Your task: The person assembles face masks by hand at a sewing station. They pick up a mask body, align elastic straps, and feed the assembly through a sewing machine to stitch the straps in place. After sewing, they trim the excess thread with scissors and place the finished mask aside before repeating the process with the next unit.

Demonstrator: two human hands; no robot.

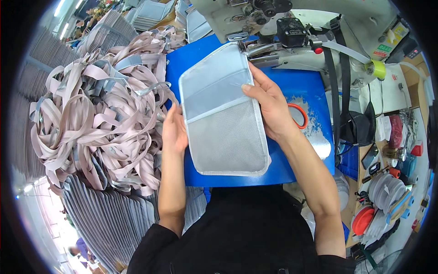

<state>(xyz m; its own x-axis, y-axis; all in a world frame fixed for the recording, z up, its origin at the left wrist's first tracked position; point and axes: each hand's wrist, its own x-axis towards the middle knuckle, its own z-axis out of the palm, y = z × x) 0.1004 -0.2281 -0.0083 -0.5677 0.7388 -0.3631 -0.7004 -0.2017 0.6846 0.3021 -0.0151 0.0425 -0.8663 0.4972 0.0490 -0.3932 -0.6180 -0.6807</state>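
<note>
A light grey-blue fabric panel [223, 132] with piped edging, a smooth upper part and a mesh lower part is held upright in front of me. My right hand [269, 107] grips its right side, thumb on the front, fingers behind. My left hand [174, 130] is at the left edge, fingers partly hidden, so I cannot tell whether it grips or only touches. The panel's top reaches the sewing machine's metal parts [239, 37]; whether they touch is unclear. Orange-handled scissors [301, 116] lie to the right, partly hidden, on the blue work board [296, 164].
A tangled heap of pink zipper tape [100, 128] fills the left side, above stacked grey panels [105, 219]. The machine body [346, 20] spans the upper right, with dark straps hanging. Dishes and tools [383, 192] crowd the right. A distant person in purple [82, 249] is at lower left.
</note>
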